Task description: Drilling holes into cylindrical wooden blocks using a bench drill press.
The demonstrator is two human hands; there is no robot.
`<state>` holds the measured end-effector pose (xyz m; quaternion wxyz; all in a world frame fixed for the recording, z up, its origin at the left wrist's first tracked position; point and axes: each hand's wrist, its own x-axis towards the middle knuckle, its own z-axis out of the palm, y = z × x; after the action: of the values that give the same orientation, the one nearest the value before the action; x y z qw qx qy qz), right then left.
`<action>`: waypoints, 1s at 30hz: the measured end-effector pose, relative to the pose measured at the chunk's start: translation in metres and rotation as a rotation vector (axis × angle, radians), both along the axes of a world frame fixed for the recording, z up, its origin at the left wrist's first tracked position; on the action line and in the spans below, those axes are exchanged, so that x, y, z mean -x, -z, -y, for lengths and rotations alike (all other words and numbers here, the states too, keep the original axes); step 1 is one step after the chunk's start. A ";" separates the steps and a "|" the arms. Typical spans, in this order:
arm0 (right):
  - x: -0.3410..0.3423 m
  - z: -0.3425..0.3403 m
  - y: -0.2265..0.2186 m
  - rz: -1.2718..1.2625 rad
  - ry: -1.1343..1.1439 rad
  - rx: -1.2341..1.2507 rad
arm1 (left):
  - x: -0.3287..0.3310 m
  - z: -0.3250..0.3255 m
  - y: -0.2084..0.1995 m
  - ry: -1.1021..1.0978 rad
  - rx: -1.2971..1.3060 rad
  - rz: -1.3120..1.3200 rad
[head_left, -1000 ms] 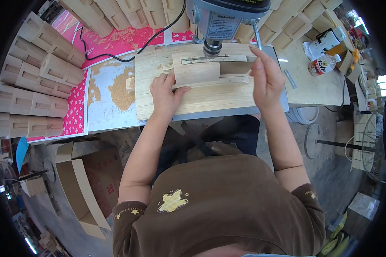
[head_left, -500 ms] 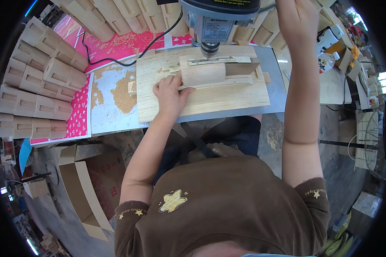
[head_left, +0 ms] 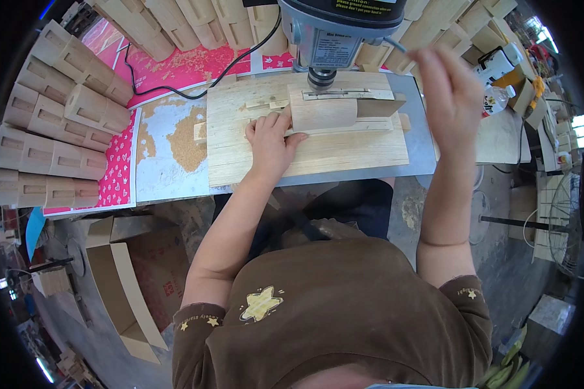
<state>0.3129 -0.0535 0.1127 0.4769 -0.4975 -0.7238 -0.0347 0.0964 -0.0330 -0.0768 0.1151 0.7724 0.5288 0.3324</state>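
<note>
A rounded pale wooden block point(head_left: 323, 113) lies on a flat wooden board point(head_left: 240, 155) under a drill press point(head_left: 334, 45). My left hand point(head_left: 270, 144) grips the block's left end, thumb along its near side and fingers behind. Narrow wooden strips point(head_left: 376, 124) flank the block, and a slotted strip point(head_left: 347, 94) lies along its top. The drill chuck point(head_left: 321, 78) hangs just above its far side. My right hand point(head_left: 453, 97) is raised at the right, curled at the end of the drill press lever point(head_left: 394, 44); its fingertips are slightly blurred.
Slotted wooden pieces point(head_left: 52, 155) stand in rows at the left and more along the back. Sawdust point(head_left: 188, 146) covers part of the table. A black cable point(head_left: 175, 95) crosses behind the board. Bottles point(head_left: 496, 97) stand at the right; an open cardboard box point(head_left: 133, 292) sits below left.
My left hand and the wooden block have shifted to the right along the board. My right hand has come down toward me, with the lever lower than before.
</note>
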 end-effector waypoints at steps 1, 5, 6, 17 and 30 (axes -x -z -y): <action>0.005 0.009 0.010 0.002 0.011 0.002 | -0.003 -0.001 0.000 0.009 -0.016 0.000; 0.011 0.014 0.069 -0.202 0.033 -0.029 | -0.005 -0.002 0.000 0.019 -0.051 0.003; 0.010 0.008 0.085 -0.176 0.027 -0.095 | -0.004 -0.002 0.000 0.022 -0.052 0.002; -0.002 0.000 0.048 -0.057 0.030 -0.245 | -0.003 0.000 -0.001 0.001 -0.056 0.002; 0.000 -0.083 -0.015 -0.198 -0.059 -0.127 | -0.002 -0.013 -0.008 0.068 0.157 0.314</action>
<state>0.3131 0.0297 0.1278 0.5774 -0.4460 -0.6837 -0.0169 0.0982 -0.0195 -0.0685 0.2674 0.7169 0.5023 0.4028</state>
